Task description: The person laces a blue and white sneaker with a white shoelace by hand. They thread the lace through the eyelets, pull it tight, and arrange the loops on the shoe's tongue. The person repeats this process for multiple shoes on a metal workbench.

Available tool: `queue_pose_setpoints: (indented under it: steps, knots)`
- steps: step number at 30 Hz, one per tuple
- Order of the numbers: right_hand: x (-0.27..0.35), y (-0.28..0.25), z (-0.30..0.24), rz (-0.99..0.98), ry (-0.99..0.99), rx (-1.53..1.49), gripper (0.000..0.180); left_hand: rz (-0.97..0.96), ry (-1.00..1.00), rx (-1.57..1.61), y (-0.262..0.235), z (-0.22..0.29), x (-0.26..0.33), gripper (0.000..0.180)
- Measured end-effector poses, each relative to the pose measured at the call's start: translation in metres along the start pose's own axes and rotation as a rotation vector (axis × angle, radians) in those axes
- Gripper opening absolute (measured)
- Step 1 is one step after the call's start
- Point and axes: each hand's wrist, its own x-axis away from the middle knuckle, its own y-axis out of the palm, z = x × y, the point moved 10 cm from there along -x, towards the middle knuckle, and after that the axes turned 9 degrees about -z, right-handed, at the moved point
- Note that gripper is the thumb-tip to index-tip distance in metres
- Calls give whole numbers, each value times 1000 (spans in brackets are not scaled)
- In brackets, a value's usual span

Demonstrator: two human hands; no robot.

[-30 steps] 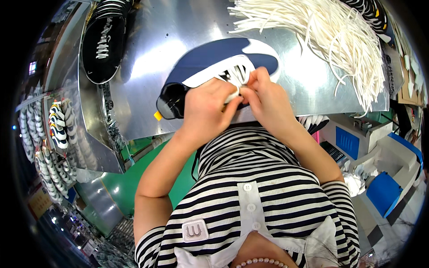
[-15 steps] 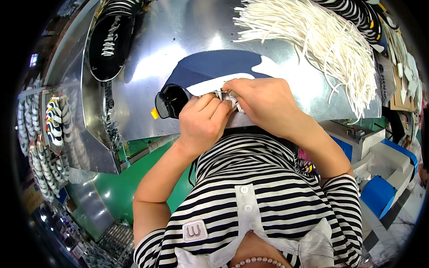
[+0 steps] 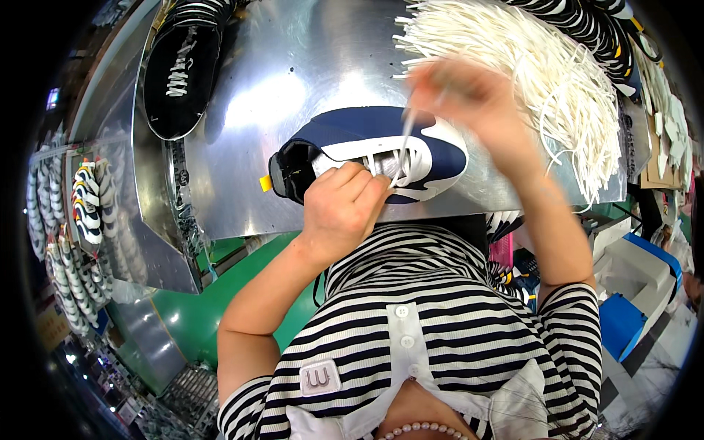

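A navy and white shoe (image 3: 352,128) lies on its sole on the metal table, toe to the right, with a yellow tab at its heel. White lace strands cross its tongue. My left hand (image 3: 341,205) is closed on the near edge of its lacing, fingertips at the strands; exactly what they pinch is partly hidden. A white shoelace (image 3: 408,139) runs taut from the front eyelets up to my right hand (image 3: 466,99). That hand is raised beyond the toe and smeared by motion, its fingers closed around the lace.
A thick pile of white laces (image 3: 535,95) covers the table's far right. At the far left stands a black shoe (image 3: 180,84) with white lacing. More striped shoe parts (image 3: 587,37) are stacked at the back right. The metal table's (image 3: 249,209) front edge runs close to my body.
My right hand has moved from the lacing up and to the right, drawing the lace out. The shoe has tipped from its side so its tongue and lacing show. My left hand stays at the lacing.
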Motion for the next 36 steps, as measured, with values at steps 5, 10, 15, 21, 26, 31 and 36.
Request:
queue_pose_setpoints:
  steps: [5, 10, 15, 21, 26, 31, 36]
  knots:
    - [11, -116, -102, 416, -358, -290, 25, -44, -19, 34, 0, -1, -7, 20]
    - [16, 18, 33, 0, 76, -103, 11, -131, -273, 234, 3, -30, 2, 58]
    - [10, 48, 54, -101, 254, 57, 10, 15, -646, 580, 7, -69, 18, 56]
    - [-2, 53, 56, -127, 132, 254, 11, 2, -760, 109, 4, -68, 18, 43]
    - [10, 47, 40, -92, 99, 276, 19, 129, -731, 166, 2, -68, 20, 40]
    - [34, 43, 34, -152, 161, 437, 14, 202, -692, 223, 3, -70, 24, 40]
    - [32, 48, 25, -169, 60, 652, 12, 118, -678, 168, 1, -63, 19, 39]
